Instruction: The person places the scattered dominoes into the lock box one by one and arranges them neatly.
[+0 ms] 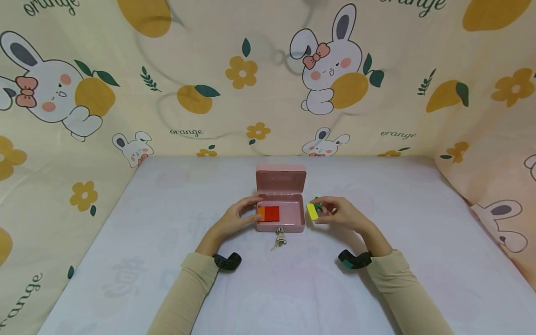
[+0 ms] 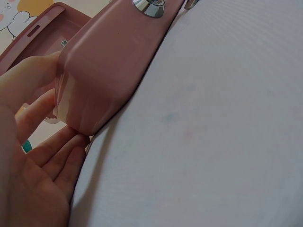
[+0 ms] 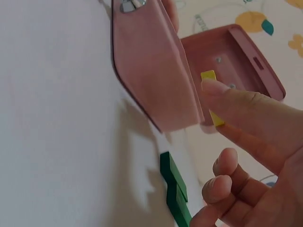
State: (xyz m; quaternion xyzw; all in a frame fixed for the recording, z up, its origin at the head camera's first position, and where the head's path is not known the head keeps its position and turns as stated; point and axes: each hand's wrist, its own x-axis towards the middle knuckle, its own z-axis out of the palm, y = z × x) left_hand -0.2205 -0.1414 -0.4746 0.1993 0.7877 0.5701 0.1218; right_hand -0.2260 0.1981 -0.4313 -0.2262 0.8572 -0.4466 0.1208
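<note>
A pink metal cash box stands on the table with its lid raised. Inside, along its left part, lie an orange block and red blocks. My left hand holds the box's left end, thumb at the rim and the other fingers along the side wall. To the right of the box, my right hand pinches a yellow block between thumb and index finger, its other fingers loosely bent. Green blocks lie on the table beneath and behind that hand, partly hidden by it in the head view.
Keys hang from the lock at the box's front. A white cloth covers the table. Behind it rises a curtain printed with rabbits and oranges. Each wrist wears a dark band.
</note>
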